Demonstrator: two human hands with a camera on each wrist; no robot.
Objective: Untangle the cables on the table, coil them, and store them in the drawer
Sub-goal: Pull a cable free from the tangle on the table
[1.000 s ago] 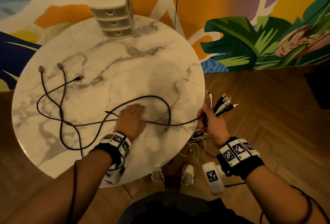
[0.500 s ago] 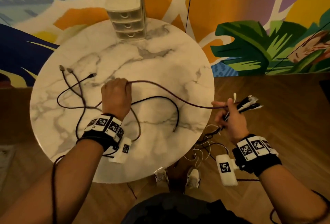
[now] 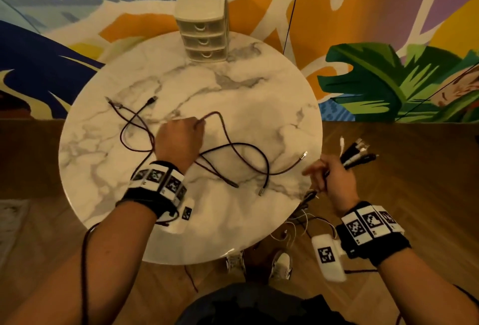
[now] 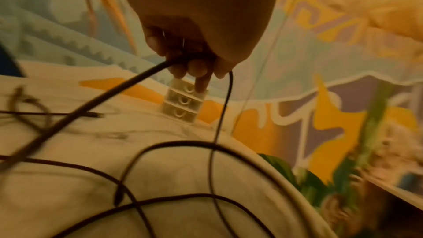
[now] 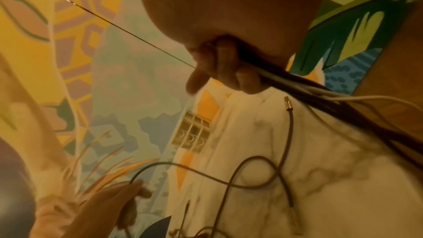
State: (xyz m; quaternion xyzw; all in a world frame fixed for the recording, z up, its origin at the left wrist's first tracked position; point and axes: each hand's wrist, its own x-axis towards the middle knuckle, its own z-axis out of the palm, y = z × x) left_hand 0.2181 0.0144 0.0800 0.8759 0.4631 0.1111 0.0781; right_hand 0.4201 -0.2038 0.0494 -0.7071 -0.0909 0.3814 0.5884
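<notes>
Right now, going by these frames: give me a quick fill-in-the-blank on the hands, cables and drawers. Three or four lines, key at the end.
1. The left hand grips a dark cable above the ____ table.
2. The right hand holds a bundle of cable ends past the table's ____ edge.
3. The drawer unit at the table's far edge has ____ drawers.
4. All of its drawers are ____.

Missing words: marble; right; three; closed
</notes>
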